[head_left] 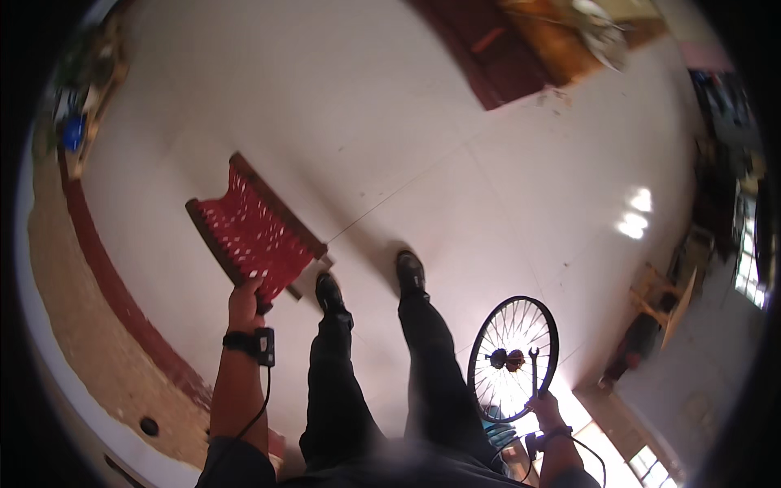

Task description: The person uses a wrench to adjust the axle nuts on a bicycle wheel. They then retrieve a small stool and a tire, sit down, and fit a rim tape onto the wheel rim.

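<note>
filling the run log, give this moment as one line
left hand: holding red stool | right hand: holding wheel, wrench | legs: between stool and wheel

- The right hand (548,410) grips a wrench (534,376) at the bicycle wheel's (513,360) lower rim, finger placement too small to read.
- Left of the wheel, the left hand (246,302) hides part of a woven stool's (259,228) rail.
- Above the wheel, blurred maroon furniture (498,63) is cut by the top edge.

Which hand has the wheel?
The right hand: it holds the spoked wheel and a wrench, while the left hand grips the red woven stool.
</note>
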A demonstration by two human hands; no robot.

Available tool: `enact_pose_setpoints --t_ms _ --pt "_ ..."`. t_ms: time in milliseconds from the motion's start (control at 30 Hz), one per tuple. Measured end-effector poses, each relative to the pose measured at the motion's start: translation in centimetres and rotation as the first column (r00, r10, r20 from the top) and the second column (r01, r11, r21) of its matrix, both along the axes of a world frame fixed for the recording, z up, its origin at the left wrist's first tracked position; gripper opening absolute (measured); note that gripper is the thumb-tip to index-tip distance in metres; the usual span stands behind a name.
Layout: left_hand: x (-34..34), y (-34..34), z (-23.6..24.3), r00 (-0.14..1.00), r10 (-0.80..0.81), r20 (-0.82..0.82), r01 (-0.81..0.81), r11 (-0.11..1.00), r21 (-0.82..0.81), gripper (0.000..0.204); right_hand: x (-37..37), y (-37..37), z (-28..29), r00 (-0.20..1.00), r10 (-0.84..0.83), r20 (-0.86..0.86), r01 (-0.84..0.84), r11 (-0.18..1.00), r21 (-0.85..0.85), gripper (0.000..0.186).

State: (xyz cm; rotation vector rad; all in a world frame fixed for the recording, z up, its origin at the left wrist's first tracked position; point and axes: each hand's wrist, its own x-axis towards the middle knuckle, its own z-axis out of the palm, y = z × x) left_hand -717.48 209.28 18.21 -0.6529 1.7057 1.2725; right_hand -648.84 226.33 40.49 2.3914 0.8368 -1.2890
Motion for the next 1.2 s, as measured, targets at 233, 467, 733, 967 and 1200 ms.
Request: enact_pose_setpoints --t_ms 233,467,733,967,1200 --pt "-1.3 12.7 3.1 0.860 -0.506 -0.062 0.501 0.861 -0.087 0.025 0.9 -11.6 -8.1 0.966 -0.232 -0.115 0.249 0.954 0.170 0.029" --pt "5.6 40.0 1.1 0.543 -0.777 -0.317 0.839 0.511 0.186 0.034 -7.6 -9.3 -15.0 0.659 -0.698 -0.281 0.747 0.562 0.356 0.024" --pt "33.0 56.9 14.3 -0.157 -0.947 -0.280 0.981 -0.183 0.068 0.022 -9.4 -14.5 -12.2 0.434 -0.900 -0.032 0.871 0.411 0.271 0.042" --pt "53.3 60.9 19.9 -0.400 -0.852 -0.338 0.862 -0.475 0.178 0.016 -5.4 -13.7 -4.9 0.184 -0.983 -0.011 0.972 0.180 0.150 0.051" --pt "72.6 59.2 24.3 -0.566 -0.715 -0.410 0.685 -0.685 0.247 0.014 -0.8 -16.8 -6.3 0.084 -0.995 -0.061 0.973 0.069 0.222 0.044"
